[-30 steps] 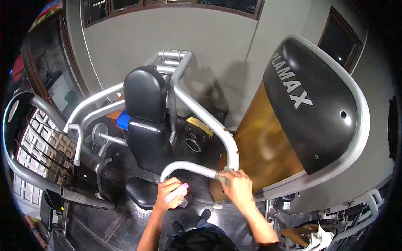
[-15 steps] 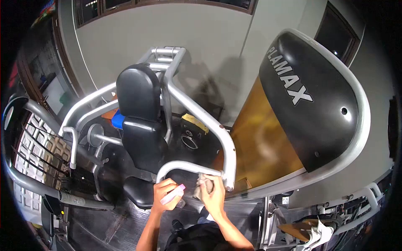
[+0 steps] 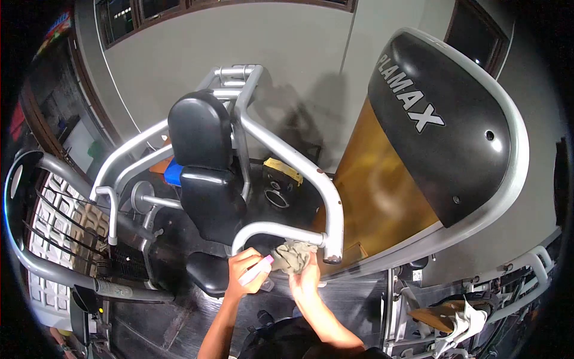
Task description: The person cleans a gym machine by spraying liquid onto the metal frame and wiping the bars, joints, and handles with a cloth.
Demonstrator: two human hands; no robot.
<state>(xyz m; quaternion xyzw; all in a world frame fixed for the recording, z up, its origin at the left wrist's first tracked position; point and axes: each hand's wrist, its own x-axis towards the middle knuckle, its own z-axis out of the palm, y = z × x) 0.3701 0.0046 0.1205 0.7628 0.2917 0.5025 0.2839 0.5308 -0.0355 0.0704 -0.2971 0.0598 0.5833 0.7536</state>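
Observation:
My left hand [image 3: 241, 263] is closed around a small white bottle with a pink top [image 3: 256, 271]. The pink end points right, close to the crumpled grey-beige cloth [image 3: 291, 257]. That cloth lies across the fingers and palm of my right hand [image 3: 308, 276], which grips it from below and from the right. Just above both hands curves the silver handle bar [image 3: 272, 228] of an exercise machine, and the cloth overlaps its lower edge in this view. The black seat [image 3: 206, 270] is to the left of my left hand, below the black backrest [image 3: 200, 131].
At the right rises a large machine housing [image 3: 439, 137] marked PLAMAX. A thick silver tube [image 3: 293, 164] runs down toward my right hand. A black box with yellow tape [image 3: 281, 182] sits behind. A white cloth [image 3: 466, 326] hangs at the lower right.
The cloth, bunched up in my right hand before, is now spread wider, and that hand has turned with its palm more upward. The bottle's pink end has come to the cloth's edge.

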